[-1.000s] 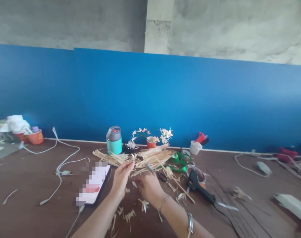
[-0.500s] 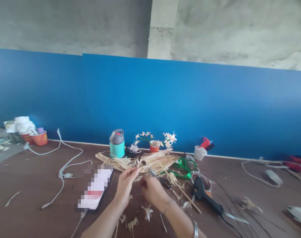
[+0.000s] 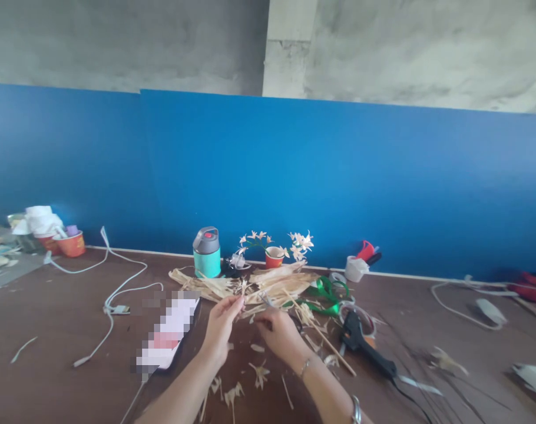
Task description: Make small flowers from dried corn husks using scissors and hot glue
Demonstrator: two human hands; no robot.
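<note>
My left hand (image 3: pixel 224 321) pinches a small pale flower (image 3: pixel 243 287), apparently of dried corn husk, upright between thumb and fingertips. To its right, my right hand (image 3: pixel 279 335) is closed, thumb and fingers together; whatever they hold, if anything, is too small to make out. Just behind that hand lie scissors (image 3: pixel 267 300), their handles partly hidden by it. A pile of dried husks (image 3: pixel 290 282) spreads beyond both hands. Nearer me on the table, a loose husk flower (image 3: pixel 260 374) lies among scraps (image 3: pixel 234 393).
A glue gun (image 3: pixel 367 347) and green ribbon (image 3: pixel 325 294) lie right of my hands. A phone (image 3: pixel 168 335) with a cable is at left. Behind stand a turquoise flask (image 3: pixel 207 259), a red cup (image 3: pixel 274 259) with flower sprays (image 3: pixel 301 241), and a white cup (image 3: pixel 355 269).
My right hand has moved slightly right, away from my left hand, uncovering a husk scrap on the table. The left hand still pinches the flower. The view has shifted slightly.
</note>
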